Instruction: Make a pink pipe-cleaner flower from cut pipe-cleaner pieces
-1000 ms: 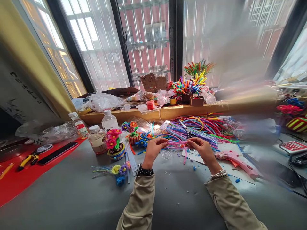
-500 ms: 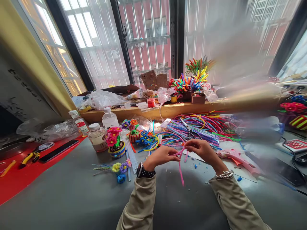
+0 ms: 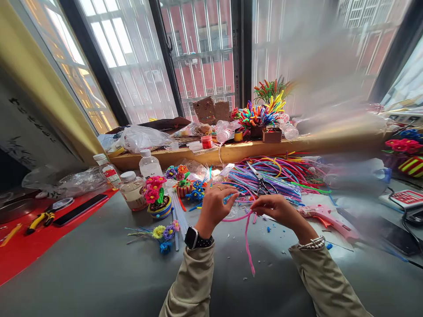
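**Pink pipe cleaner [image 3: 247,244] held at the meeting point**

On the near side of the scissors [image 3: 261,181], the right hand [image 3: 279,212] pinches it where its strands meet; left of them, the left hand [image 3: 214,207] hovers, fingers parted. Likely light, soft, bendable; best gripped at that junction.

Bright daylight through windows [image 3: 203,55]; right side smeared.

No text was legible: dark characters on the grey hanging [image 3: 41,141], print on the bottle's label [image 3: 113,177] and white marks on the red panel [image 3: 403,198] were too unclear.
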Demonstrator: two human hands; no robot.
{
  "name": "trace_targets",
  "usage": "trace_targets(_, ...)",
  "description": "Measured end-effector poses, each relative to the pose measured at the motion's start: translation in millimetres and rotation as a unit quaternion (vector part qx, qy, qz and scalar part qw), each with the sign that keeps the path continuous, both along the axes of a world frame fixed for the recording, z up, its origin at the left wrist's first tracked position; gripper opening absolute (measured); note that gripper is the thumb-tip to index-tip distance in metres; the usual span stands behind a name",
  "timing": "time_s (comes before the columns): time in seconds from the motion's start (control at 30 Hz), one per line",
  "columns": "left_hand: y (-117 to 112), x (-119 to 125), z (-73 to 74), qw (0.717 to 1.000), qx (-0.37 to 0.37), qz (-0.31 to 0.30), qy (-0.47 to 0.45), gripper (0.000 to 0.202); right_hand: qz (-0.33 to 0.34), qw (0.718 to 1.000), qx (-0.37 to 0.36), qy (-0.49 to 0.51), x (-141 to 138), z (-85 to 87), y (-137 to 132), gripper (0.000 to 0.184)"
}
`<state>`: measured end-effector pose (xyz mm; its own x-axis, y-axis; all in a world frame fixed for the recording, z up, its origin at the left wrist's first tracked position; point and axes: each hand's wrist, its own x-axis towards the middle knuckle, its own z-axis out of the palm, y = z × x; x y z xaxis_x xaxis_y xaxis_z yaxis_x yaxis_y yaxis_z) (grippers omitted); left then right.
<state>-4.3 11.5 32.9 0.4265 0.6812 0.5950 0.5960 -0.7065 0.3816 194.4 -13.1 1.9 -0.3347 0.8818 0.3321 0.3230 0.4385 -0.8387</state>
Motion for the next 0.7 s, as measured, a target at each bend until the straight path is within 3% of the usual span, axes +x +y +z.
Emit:
trace_targets(0.13,-8.1,11.6,-1.6,0.997,-0.03,-0.065,0.012,0.024,0.009,1.0,0.023,0.0,-2.8,-1.4,0.7,0.014)
trace_targets(0.33,-6.2,30.8,-18.6,0.954,-0.24,-0.173,-0.038,0.028,-0.076,0.991,0.103,0.031,-6.5,0.7,0.6,0.013)
trace_targets(0.43,-0.7,33.4,-25.7,0.94,-0.297,-0.154,-0.061,0.029,-0.126,0.984,0.111,0.058,-7.3,0.7,1.8,0.012)
trace_targets(0.7,2.6,29.0,-28.4,0.927,-0.351,-0.128,-0.039,0.025,-0.191,0.968,0.156,0.042,-7.7,-1.5,5.2,0.017)
